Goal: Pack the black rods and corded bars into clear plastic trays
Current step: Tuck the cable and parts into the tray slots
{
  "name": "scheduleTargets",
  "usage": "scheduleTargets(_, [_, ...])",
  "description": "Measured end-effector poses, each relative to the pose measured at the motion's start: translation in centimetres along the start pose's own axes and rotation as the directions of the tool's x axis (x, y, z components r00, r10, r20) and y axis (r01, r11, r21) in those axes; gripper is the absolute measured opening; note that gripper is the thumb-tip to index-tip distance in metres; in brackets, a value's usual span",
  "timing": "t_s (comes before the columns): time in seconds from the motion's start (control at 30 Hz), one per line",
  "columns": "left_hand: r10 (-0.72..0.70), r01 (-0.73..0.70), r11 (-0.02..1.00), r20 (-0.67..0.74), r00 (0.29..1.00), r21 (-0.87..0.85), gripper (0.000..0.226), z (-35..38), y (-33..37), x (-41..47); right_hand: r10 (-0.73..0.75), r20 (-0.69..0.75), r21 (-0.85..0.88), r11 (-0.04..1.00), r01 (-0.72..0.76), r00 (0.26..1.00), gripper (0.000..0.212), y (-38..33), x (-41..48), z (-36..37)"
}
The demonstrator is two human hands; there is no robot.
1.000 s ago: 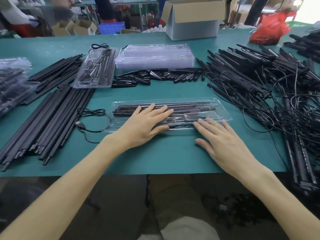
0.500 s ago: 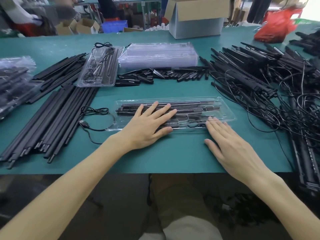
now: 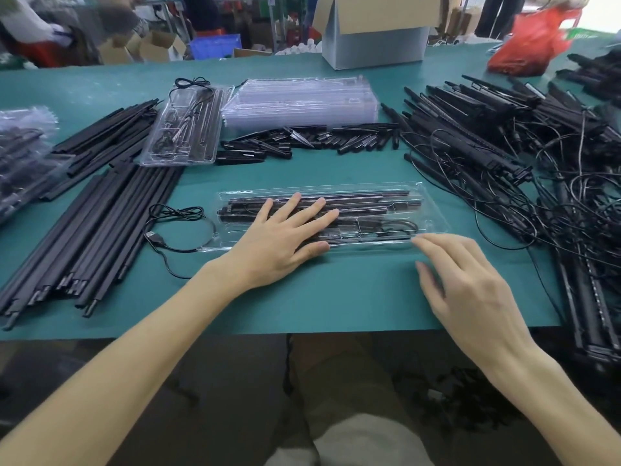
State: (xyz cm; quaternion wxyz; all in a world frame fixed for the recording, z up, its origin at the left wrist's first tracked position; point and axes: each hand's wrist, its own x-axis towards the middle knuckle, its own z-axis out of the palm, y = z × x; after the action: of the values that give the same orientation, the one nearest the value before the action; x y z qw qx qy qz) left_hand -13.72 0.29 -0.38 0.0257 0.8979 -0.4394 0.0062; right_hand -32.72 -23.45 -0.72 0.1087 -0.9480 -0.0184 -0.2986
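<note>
The left hand [image 3: 282,237] lies flat with fingers spread straight on the lid of the packed clear tray [image 3: 431,200], over its left half, just as it did a second ago. The right hand [image 3: 470,284] has changed. A second ago its fingers rested flat on the tray's near edge, close to the middle. Half a second ago they had slid toward the tray's right end. Now the hand sits off the tray's near right corner, fingers loosely bent and holding nothing, their tips [image 3: 420,242] just at the rim; motion blur hides whether they touch it.

The tray itself lies lengthwise on the green counter [image 3: 336,297], in the same place as before. Inside it, black rods [image 3: 353,198] fill the far channels and a coiled cord [image 3: 398,227] sits in the near right pocket.

Just left of the tray lies a loose USB cable [image 3: 181,227], and farther left a bundle of long black rods [image 3: 94,237]. Beyond the tray runs a row of short black pieces [image 3: 309,139], with a stack of empty clear trays [image 3: 299,102] behind it. Another filled tray [image 3: 184,129] sits beyond the packed tray to the left. Right of the tray sprawls a tangled heap of corded bars [image 3: 537,163].
</note>
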Motion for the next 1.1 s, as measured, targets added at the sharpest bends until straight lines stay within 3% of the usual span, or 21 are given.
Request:
scheduleTargets(0.33, [0.003,-0.004,0.998,-0.014,1.000,-0.070,0.059,-0.5,0.3,-0.2,-0.038,0.076,0.012,0.999,0.037,0.996,0.031,-0.1,4.3,3.1])
scheduleTargets(0.53, [0.123,-0.107,0.992,-0.271,0.955,0.072,0.049,-1.0,1.6,-0.5,-0.022,0.029,0.049,0.999,0.021,0.999,0.025,0.7,4.2,3.9])
scheduleTargets(0.8, [0.093,-0.059,0.989,-0.265,0.960,0.134,0.041,-1.9,2.7,-0.8,-0.010,0.001,0.091,0.996,0.010,1.000,0.024,0.9,4.1,4.2])
scheduleTargets(1.0, [0.016,-0.018,1.000,-0.242,0.970,-0.006,0.039,-2.6,2.6,-0.4,0.030,0.004,0.112,0.993,-0.030,1.000,0.025,0.6,4.2,4.0])
scheduleTargets(1.1, [0.007,-0.005,1.000,-0.251,0.968,0.010,0.037,-2.5,2.6,-0.5,0.021,0.014,0.100,0.995,-0.023,1.000,0.026,0.5,4.1,3.9])
